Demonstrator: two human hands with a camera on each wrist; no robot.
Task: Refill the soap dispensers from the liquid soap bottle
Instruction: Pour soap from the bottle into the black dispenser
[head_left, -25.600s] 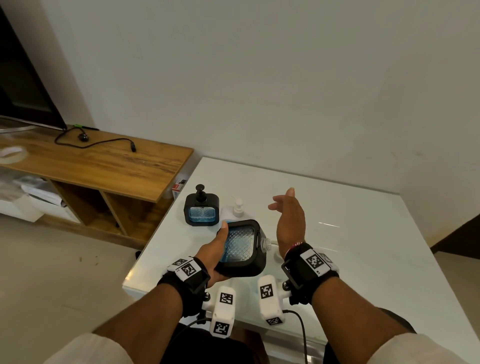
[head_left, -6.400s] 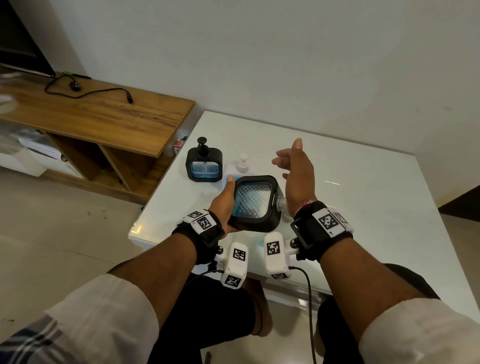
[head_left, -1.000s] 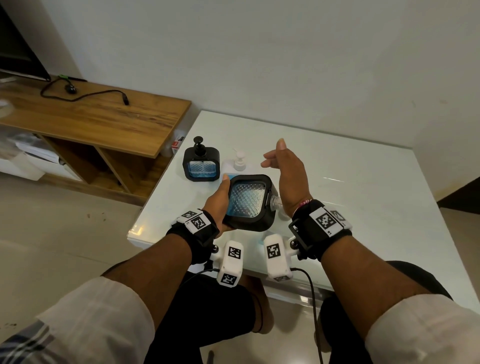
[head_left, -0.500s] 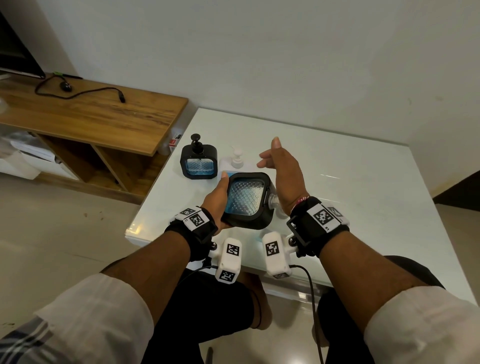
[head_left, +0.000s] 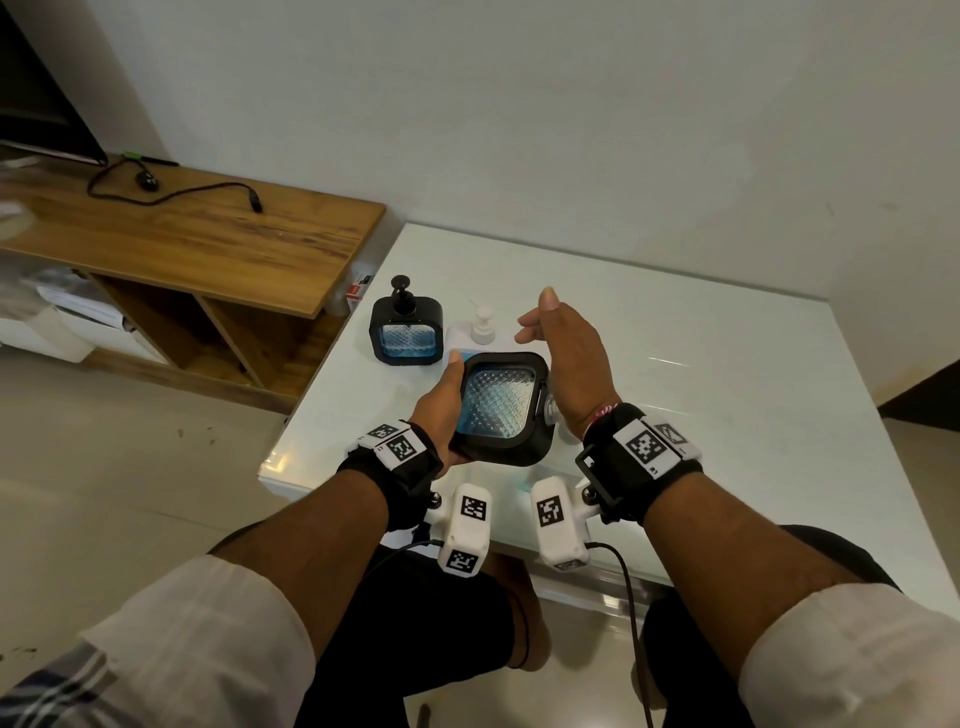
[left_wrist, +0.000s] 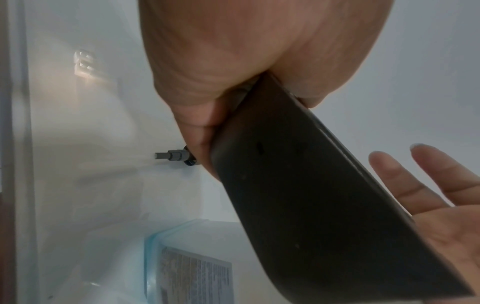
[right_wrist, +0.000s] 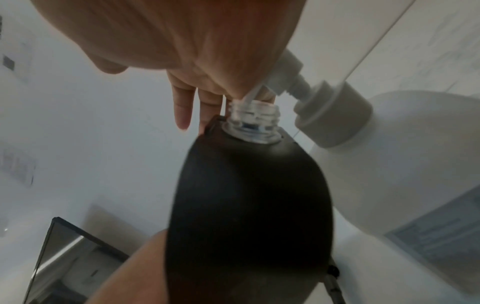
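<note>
My left hand (head_left: 447, 400) grips a black square soap dispenser (head_left: 501, 405) with a clear, bluish window, tipped on its side above the white table (head_left: 727, 395). Its open threaded neck (right_wrist: 253, 123) points right, at the palm of my right hand (head_left: 566, 353), whose fingers are straight and hold nothing. A white liquid soap bottle (head_left: 483, 327) with a pump stands just behind the held dispenser. A second black dispenser (head_left: 406, 332), with its pump on and blue soap inside, stands to the left. The left wrist view shows the held dispenser's dark underside (left_wrist: 311, 195).
A wooden TV bench (head_left: 208, 239) with a black cable (head_left: 171, 192) stands left of the table, a small red-and-white box (head_left: 358, 291) between them. The wall runs along the table's far edge. The table's near edge is at my knees.
Both hands and the tipped dispenser keep the same pose. Only the head view has shifted slightly.
</note>
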